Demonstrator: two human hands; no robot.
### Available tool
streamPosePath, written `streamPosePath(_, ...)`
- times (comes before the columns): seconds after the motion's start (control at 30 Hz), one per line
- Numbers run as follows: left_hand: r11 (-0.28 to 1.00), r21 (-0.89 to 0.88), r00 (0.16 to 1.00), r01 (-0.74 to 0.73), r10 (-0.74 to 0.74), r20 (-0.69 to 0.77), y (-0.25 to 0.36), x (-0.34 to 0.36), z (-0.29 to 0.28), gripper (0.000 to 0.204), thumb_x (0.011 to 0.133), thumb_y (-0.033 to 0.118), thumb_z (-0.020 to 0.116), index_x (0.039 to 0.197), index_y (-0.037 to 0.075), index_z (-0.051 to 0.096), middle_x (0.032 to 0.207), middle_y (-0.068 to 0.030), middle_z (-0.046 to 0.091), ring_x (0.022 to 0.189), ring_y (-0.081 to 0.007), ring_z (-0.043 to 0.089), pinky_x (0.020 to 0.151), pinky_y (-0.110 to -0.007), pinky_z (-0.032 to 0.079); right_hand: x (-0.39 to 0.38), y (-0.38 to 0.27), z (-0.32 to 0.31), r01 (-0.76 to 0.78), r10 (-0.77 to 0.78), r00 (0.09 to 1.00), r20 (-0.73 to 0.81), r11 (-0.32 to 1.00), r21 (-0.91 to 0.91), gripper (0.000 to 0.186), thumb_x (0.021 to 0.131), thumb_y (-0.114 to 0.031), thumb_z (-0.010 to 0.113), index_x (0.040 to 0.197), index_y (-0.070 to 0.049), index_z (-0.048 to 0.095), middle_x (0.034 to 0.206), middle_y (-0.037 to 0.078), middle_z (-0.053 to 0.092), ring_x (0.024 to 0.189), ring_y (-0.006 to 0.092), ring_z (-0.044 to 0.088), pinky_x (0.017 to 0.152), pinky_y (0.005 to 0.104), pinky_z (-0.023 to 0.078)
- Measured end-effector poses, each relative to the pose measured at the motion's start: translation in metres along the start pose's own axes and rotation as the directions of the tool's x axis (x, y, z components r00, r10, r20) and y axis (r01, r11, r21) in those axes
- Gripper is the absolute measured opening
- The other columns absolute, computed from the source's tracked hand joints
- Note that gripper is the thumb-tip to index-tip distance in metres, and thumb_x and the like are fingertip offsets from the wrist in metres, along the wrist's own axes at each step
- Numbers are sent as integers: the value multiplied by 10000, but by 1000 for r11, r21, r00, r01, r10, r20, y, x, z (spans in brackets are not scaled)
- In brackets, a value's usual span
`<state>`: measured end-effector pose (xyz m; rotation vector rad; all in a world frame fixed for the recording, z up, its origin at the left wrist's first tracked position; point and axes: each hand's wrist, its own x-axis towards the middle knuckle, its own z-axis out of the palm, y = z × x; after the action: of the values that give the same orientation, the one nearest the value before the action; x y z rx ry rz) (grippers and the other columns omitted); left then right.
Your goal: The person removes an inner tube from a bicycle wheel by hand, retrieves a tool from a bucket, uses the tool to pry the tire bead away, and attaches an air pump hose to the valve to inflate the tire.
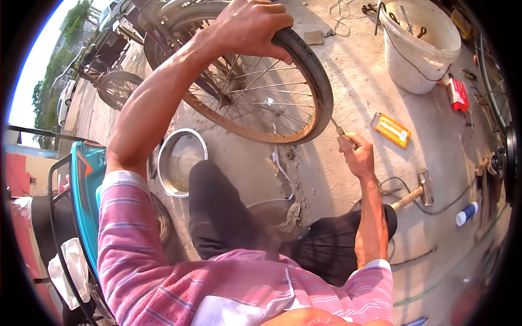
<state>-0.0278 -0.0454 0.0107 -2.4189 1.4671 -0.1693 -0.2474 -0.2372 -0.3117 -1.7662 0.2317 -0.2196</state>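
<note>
While the left hand (255,27) gripped a tire (319,81) at twelve o'clock, the right hand (359,155) clutched a tool (340,130) at three.

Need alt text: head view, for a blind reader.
A person's left hand grips a bicycle wheel by its tire while the right hand holds a slim tool to the tire. On the ground to the right: a white bucket, an orange package and a hammer.

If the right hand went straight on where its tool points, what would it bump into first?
Probably the black tire: the thin tool in the right hand points at its edge, though whether they touch is unclear.
</note>
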Motion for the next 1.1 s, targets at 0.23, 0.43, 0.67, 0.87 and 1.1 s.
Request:
streamPosePath(0.23,994,-69,982,-86,72,-176,-19,-16,5,385,736,414,826,946,113,713,878,-85,677,854,-295,688,737,-434,548,0,-1,18,-36,39,999,-16,985,171,378,939,-383,765,1003,-11,743,733,-16,651,665,40,528,599,243,425)
streamPosePath(0.43,989,10,983,-145,145,-115,-22,-8,4,368,754,422,816,938,126,698,905,-59,652,859,-274,675,711,-431,545,-6,-18,46,12,23,994,-105,944,330,278,973,-296,748,983,-21,709,741,-20,629,549,23,479,500,215,371)
streamPosePath(0.67,965,57,892,-256,258,-370,-36,-16,28,401,773,492,822,906,131,709,860,-56,652,790,-254,671,682,-419,542,-22,-44,119,28,126,961,-245,841,540,215,1040,-248,669,1010,-37,641,716,-30,584,537,22,447,489,212,352)
streamPosePath(0.87,979,6,914,-204,192,-356,-42,-22,21,411,768,482,825,906,113,709,875,-77,667,828,-279,681,705,-435,544,-2,-39,64,-10,51,984,-172,973,230,316,999,-320,724,933,-14,682,716,0,638,617,51,522,562,248,424)
streamPosePath(1.1,973,25,883,-231,220,-414,-50,-21,28,429,757,482,820,908,96,708,893,-98,679,903,-305,687,789,-460,537,34,-97,-3,21,-28,999,-40,987,-159,445,926,-435,752,1047,-7,753,737,12,650,694,81,557,665,270,464)
